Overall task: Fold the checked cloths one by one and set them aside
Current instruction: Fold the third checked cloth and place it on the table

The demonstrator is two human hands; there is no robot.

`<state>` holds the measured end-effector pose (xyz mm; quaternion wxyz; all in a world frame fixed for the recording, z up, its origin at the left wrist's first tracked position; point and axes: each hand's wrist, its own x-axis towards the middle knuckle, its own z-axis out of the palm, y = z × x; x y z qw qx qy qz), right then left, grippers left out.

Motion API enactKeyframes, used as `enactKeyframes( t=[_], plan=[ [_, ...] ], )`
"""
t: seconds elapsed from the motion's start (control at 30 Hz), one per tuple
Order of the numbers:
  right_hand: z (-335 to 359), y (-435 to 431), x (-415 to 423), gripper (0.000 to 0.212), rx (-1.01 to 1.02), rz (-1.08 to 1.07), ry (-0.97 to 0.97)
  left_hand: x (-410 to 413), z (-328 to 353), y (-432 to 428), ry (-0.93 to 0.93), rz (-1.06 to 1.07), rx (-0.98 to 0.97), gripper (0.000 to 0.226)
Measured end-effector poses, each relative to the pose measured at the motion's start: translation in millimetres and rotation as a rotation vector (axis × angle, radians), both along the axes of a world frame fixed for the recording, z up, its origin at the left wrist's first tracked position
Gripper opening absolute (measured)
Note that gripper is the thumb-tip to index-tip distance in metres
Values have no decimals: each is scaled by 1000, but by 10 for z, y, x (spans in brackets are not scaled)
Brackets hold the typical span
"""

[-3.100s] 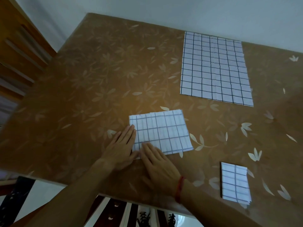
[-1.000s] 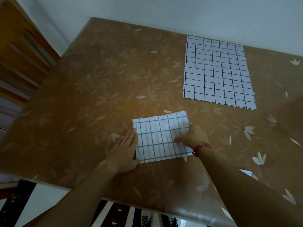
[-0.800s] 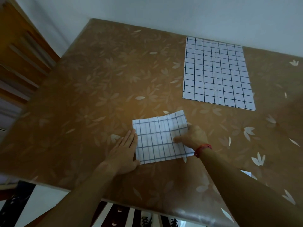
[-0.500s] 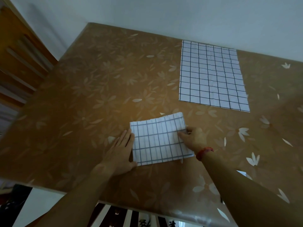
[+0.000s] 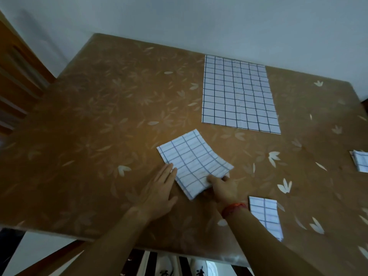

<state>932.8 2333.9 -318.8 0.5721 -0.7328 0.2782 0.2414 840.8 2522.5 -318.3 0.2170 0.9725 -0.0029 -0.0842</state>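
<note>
Glossy brown leaf-print table [image 5: 99,116]: folded checked cloth [image 5: 195,164] lies front-centre, likely light and limp, best taken at the near corner where right hand [image 5: 223,188] pinches it, left hand [image 5: 159,188] flat, fingers together, at its left edge; 3 cloths counted, with 1 unfolded cloth [image 5: 239,94] far and 1 set-aside cloth [image 5: 361,163] at right.

Open tabletop [image 5: 89,126] to the left — spread cloth [image 5: 239,92] and folded stack [image 5: 360,163] occupy the right.
</note>
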Motion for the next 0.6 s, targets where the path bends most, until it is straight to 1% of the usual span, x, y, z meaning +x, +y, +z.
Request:
enactKeyframes(
  t=[0.1, 0.13, 0.23, 0.3, 0.37, 0.47, 0.5, 0.53, 0.57, 0.6],
  plan=[
    [54, 29, -167, 25, 217, -70, 120, -57, -65, -83, 34, 22, -5, 79],
    [78, 37, -212, 24, 260, -71, 145, -75, -85, -101, 45, 26, 1, 79],
    [146, 30, -335, 24, 332, -16, 219, -120, -104, -145, 64, 10, 63, 77],
    [168, 0, -380, 27, 344, 69, 238, -144, -90, -169, 44, 3, 95, 72],
    [214, -68, -413, 29, 326, 219, 187, -168, -76, -182, 33, -6, 108, 68],
    [229, -249, -455, 25, 222, 446, 16, -228, -77, -169, 58, -26, 135, 67],
    [279, -289, -477, 28, 195, 484, -63, -252, -76, -159, 65, -26, 132, 67],
    [238, -356, -477, 36, 141, 518, -139, -277, -70, -153, 72, -23, 121, 67],
    [229, -392, -500, 41, 42, 515, -203, -304, -57, -150, 77, -18, 105, 67],
    [226, -402, -509, 42, -29, 545, -257, -333, -45, -147, 82, -17, 92, 67]
  ],
)
